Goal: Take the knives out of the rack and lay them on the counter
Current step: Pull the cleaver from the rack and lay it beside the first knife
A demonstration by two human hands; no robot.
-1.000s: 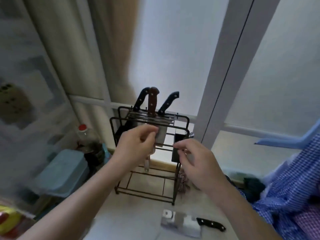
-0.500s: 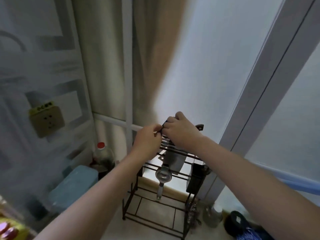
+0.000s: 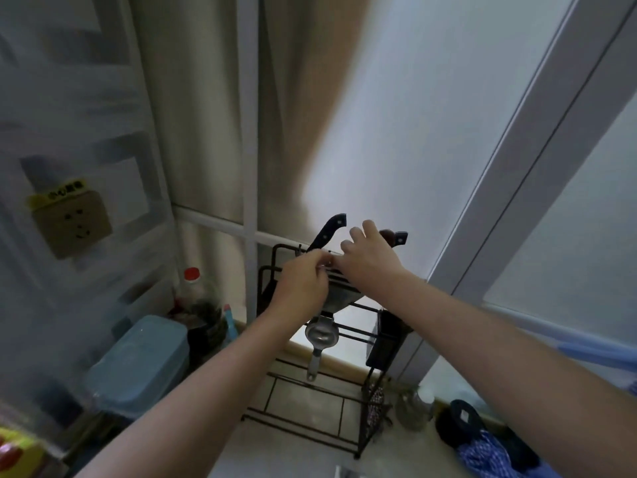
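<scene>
A black wire rack [image 3: 360,429] stands on the pale counter against the window. Three knife handles stick up from its top: a black one [image 3: 329,229] on the left, a brown one [image 3: 386,234] and another black one [image 3: 400,238] on the right. A broad blade [image 3: 339,298] hangs below the top rails. My left hand [image 3: 303,288] pinches the rack's top front rail. Just beside it, my right hand [image 3: 372,262] hovers over the top, fingers spread in front of the brown handle, gripping nothing I can see. A sliver of a cleaver [image 3: 344,472] shows on the counter at the bottom edge.
A metal strainer [image 3: 322,336] hangs inside the rack, and a dark holder [image 3: 386,343] is on its right side. A blue lidded box [image 3: 138,360] and a red-capped bottle [image 3: 191,276] stand to the left. A glass jar [image 3: 413,405] and blue checked cloth [image 3: 489,453] lie on the right.
My right hand rose from the rack's right side to its top and has now spread its fingers, uncovering the left black handle. My left hand stayed at the top rail. My view tilted upward.
</scene>
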